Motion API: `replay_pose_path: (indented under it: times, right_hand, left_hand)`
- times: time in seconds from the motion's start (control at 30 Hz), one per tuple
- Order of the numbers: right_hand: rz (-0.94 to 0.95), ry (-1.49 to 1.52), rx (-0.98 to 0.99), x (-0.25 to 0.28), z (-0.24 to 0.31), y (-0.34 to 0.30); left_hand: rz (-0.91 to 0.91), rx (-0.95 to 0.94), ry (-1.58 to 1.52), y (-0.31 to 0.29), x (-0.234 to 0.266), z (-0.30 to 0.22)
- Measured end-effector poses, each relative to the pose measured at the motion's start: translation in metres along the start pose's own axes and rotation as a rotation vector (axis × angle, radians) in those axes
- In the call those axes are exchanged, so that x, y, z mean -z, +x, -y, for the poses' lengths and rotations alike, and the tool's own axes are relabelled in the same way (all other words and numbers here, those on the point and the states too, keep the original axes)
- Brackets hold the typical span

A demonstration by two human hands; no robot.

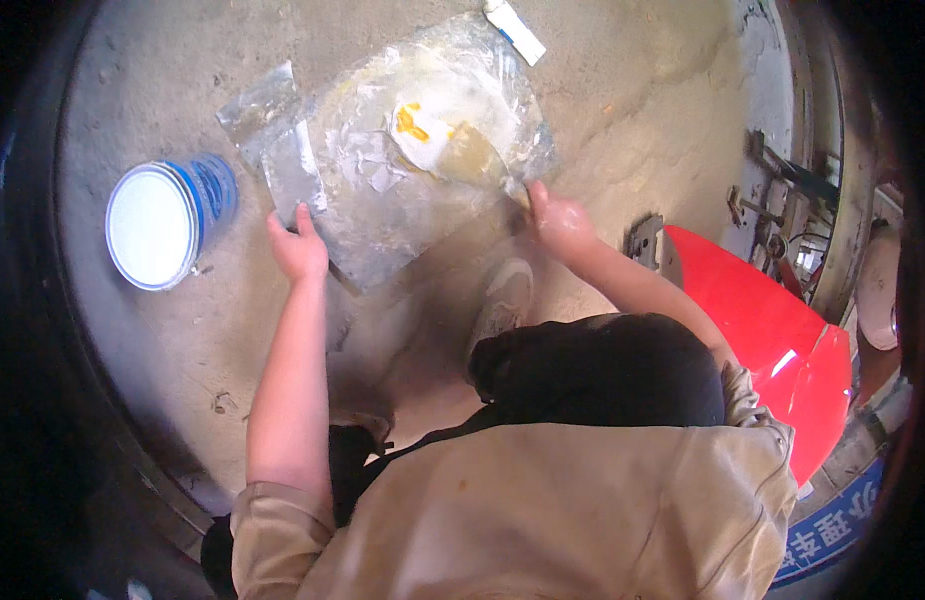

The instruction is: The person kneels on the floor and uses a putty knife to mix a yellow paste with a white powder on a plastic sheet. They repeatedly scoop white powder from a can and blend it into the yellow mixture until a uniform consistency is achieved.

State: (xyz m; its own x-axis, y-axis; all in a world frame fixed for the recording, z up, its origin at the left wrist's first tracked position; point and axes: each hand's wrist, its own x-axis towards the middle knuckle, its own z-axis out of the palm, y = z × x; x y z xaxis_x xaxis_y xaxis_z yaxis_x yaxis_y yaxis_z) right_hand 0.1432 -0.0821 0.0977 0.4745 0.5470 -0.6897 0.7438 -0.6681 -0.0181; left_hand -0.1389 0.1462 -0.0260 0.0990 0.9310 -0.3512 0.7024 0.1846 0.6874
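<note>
My right hand (562, 222) grips the handle of a putty knife (472, 158), its wide blade lying flat against a patch of white putty (422, 152). Beside that blade, a streak of yellow paste (412, 122) sits on the putty. Underneath is a smeared, whitish-grey mixing sheet (412, 232) on the floor. At the sheet's left side, my left hand (299, 250) pinches the near end of a flat grey spreader (290, 172), which has white putty along its right edge.
A blue can (214, 190) with a white lid stands to the left. At the sheet's far edge lies a white tube (515, 32). A glossy red panel (757, 335) is on my right, near metal parts. My shoe (504, 300) is close to the sheet.
</note>
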Motion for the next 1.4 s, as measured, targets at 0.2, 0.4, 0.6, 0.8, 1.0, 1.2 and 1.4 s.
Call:
replay_pose_path:
  times: [0.2,0.4,0.6,0.8,1.0,1.2,1.4]
  right_hand:
    - [-0.061,0.069,0.237,0.008,0.026,0.027]
    - [-0.021,-0.031,0.026,0.016,0.01,0.024]
    - [-0.003,-0.054,0.105,0.018,0.022,0.022]
    - [-0.099,-0.239,0.146,0.034,0.018,0.021]
    - [0.101,-0.196,0.064,0.011,0.01,0.017]
    - [0.122,0.464,0.066,0.018,-0.014,-0.014]
    - [0.357,1.16,-0.114,0.008,-0.049,-0.05]
  left_hand:
    - [0.037,0.044,0.009,-0.005,0.008,-0.003]
    - [0.01,0.039,0.033,0.001,0.006,-0.008]
    - [0.059,0.061,-0.056,-0.001,0.005,-0.004]
    - [0.05,0.057,0.028,0.003,0.006,-0.002]
    - [0.041,0.049,-0.035,0.0,0.007,-0.003]
    - [0.07,0.085,-0.02,0.0,0.01,-0.006]
    - [0.024,0.031,-0.028,0.001,0.006,0.0]
